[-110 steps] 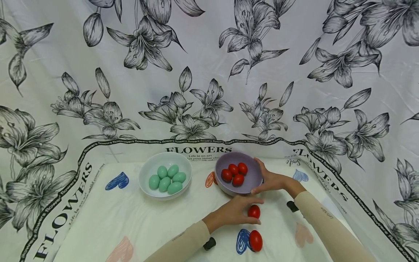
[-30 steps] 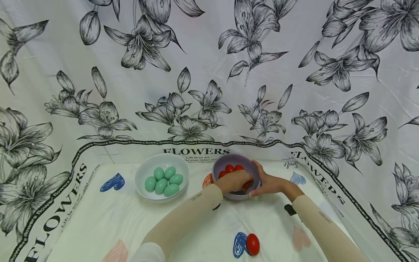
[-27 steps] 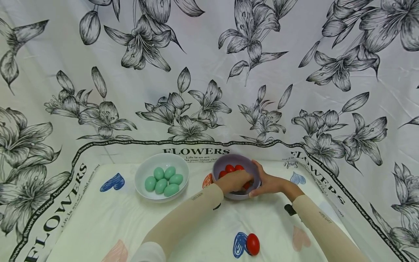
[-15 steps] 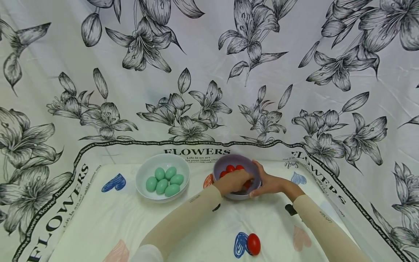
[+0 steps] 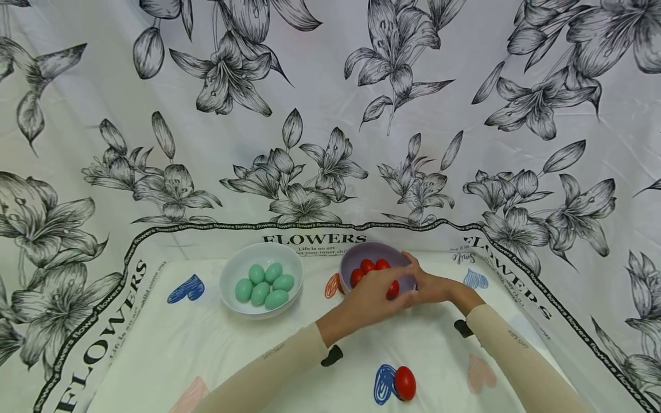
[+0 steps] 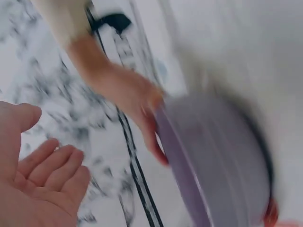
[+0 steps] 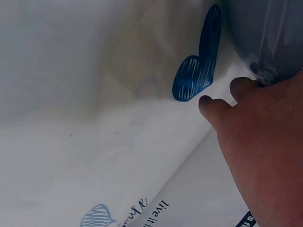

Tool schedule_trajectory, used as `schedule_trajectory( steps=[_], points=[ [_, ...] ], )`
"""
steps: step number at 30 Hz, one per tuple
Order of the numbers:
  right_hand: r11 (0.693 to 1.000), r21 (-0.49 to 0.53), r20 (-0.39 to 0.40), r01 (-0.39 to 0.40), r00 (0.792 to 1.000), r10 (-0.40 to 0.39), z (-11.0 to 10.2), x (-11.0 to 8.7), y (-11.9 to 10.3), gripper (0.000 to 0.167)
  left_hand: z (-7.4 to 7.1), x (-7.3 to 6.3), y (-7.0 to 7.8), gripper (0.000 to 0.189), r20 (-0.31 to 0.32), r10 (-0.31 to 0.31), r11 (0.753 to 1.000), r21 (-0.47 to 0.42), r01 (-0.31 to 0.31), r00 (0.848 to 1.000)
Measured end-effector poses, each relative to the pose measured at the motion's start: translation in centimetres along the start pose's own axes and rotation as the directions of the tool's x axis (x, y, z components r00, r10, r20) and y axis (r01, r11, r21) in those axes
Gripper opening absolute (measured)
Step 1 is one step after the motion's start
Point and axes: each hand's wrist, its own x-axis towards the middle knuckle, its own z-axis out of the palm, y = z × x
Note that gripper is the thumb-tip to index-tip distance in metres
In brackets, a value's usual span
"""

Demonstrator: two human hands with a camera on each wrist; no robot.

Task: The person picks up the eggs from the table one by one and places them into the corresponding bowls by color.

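A purple bowl (image 5: 356,252) with several red eggs (image 5: 368,265) in it stands right of the middle. My right hand (image 5: 436,288) holds the bowl's right side, thumb toward the front; in the right wrist view its fingertips lie by the bowl's outer wall (image 7: 270,38). My left hand (image 5: 369,298) is over the bowl's near edge and hides part of it. The left wrist view shows that hand (image 6: 42,184) with its fingers spread loosely and nothing in them. One red egg (image 5: 405,383) lies on the cloth in front, beside a printed blue heart.
To the left stands a white bowl (image 5: 225,281) with several green eggs (image 5: 260,293). A white cloth (image 5: 170,338) printed with hearts and lettering covers the table. Behind it hangs a flower-patterned cloth (image 5: 320,74). Small black pieces (image 5: 331,355) sit at both wrists.
Earlier my left hand was by a red egg on the cloth, then reached into the purple bowl. Now it has drawn back toward me, empty. The right hand has stayed at the bowl.
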Motion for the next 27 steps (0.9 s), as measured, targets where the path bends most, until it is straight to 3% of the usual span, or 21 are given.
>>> schedule_trajectory(
  steps=[6,10,12,18,23,25,27],
  points=[
    [1.000,-0.015,-0.025,0.013,1.000,-0.014,0.6,0.2,-0.2,0.141,2.1,-5.2,3.0,0.057,0.103,-0.055,0.998,-0.001,0.055,0.993],
    [1.000,-0.010,-0.035,-0.007,0.999,0.006,0.6,0.2,-0.3,0.142,4.0,-7.7,3.4,0.063,0.212,-0.149,0.989,0.039,0.144,0.966],
    [1.000,-0.007,-0.041,-0.017,0.999,0.017,0.5,0.1,-0.1,0.142,5.0,-8.5,3.4,0.066,0.243,-0.168,0.986,0.048,0.161,0.955],
    [1.000,0.004,-0.027,-0.014,1.000,0.014,0.3,0.0,0.0,0.142,7.9,-9.8,3.9,0.074,0.265,-0.215,0.975,0.107,0.193,0.940],
    [1.000,-0.001,-0.031,-0.006,1.000,0.006,0.3,0.1,-0.2,0.141,10.0,-10.3,4.3,0.073,0.320,-0.314,0.948,0.161,0.275,0.894],
    [1.000,-0.003,-0.030,-0.006,1.000,0.006,0.4,0.1,-0.2,0.140,10.6,-10.5,4.3,0.067,0.331,-0.319,0.946,0.160,0.281,0.888],
    [1.000,-0.011,-0.030,-0.005,1.000,0.004,0.4,0.0,-0.2,0.140,11.1,-10.7,4.3,0.061,0.328,-0.308,0.951,0.148,0.273,0.893]
  ],
)
